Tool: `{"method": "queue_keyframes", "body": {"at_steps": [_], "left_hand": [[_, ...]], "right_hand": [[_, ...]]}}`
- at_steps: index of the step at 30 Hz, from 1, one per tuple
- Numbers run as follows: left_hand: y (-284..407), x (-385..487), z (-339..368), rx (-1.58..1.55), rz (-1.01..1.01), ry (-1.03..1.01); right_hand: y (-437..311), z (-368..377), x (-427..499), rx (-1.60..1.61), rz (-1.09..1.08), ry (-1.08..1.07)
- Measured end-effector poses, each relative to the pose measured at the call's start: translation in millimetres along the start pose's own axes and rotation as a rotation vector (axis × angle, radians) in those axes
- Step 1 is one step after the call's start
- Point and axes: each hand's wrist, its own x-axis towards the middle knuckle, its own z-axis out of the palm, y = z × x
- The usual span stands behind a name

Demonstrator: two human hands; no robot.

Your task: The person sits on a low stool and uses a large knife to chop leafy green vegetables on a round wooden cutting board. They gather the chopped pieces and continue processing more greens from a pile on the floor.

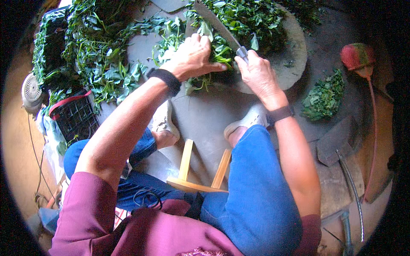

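Note:
My right hand (258, 75) is closed around the handle of a large knife (219, 25), whose broad blade points away and to the left. Under my left hand (192, 57) lies a bunch of leafy green stems (221, 52), pressed down with the thumb spread toward the knife. The blade stands just beyond my left fingers, over the greens. A round chopping board (293, 68) lies beneath, partly covered by a heap of chopped leaves (256, 22). The bunch's lower part hides the board's left edge.
Long leafy vines (96, 54) pile up at the left, by a black plastic crate (77, 118) with a red strap. A small heap of chopped greens (325, 96) lies on the floor at right, near a red-headed long-handled tool (357, 59). A wooden stool (185, 184) is under me.

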Motion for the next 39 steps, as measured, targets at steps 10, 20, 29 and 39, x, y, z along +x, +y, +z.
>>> {"method": "queue_keyframes", "body": {"at_steps": [10,20,29,39], "left_hand": [[-5.0,-7.6,2.5,0.071,-0.066,-0.022],[7.5,-16.7,21.3,0.219,0.004,0.145],[2.2,-13.3,25.3,0.188,0.027,0.149],[7.6,-12.0,24.4,0.154,-0.059,0.059]], "right_hand": [[-50.2,-64.0,9.6,0.285,-0.114,0.210],[-37.6,-17.8,1.8,0.083,-0.077,0.139],[-48.1,-53.0,15.1,0.302,-0.317,0.214],[-28.8,-22.3,0.2,-0.072,-0.079,-0.046]]}}
